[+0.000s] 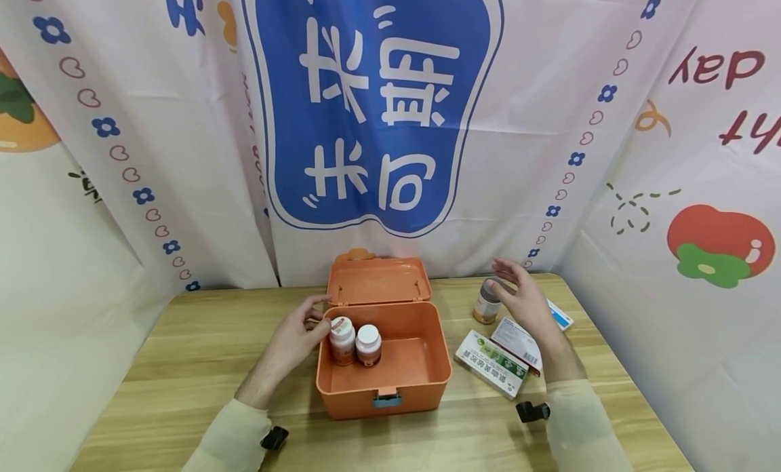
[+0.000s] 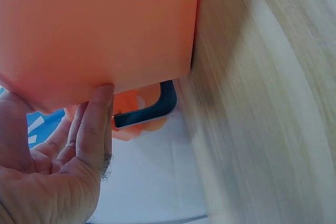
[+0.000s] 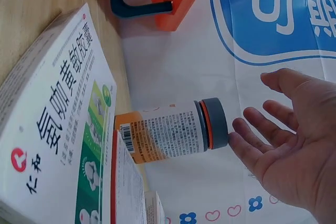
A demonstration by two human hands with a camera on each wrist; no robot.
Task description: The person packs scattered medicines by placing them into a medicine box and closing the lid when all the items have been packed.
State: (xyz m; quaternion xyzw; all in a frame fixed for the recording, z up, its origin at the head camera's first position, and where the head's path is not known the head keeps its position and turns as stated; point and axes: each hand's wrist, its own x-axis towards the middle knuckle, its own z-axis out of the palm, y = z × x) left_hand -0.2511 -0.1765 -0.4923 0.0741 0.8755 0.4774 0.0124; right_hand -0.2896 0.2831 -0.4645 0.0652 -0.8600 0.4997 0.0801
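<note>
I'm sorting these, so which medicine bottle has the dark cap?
The medicine bottle standing on the table beside the right hand; its cap is dark grey, while both bottles inside the orange box have white caps.

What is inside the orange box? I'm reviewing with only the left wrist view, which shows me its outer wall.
Observer: Two bottles stand side by side in the left part of the orange box: a taller white-capped bottle and a shorter white-capped bottle.
Operator: And what is happening to the right of it?
Observer: The right hand is at the top of a grey-capped bottle, its fingers not curled round it.
Operator: Anything lying nearer the person on that side?
Observer: Yes, a white-and-green carton lies on the table, nearer the person than the grey-capped bottle.
</note>
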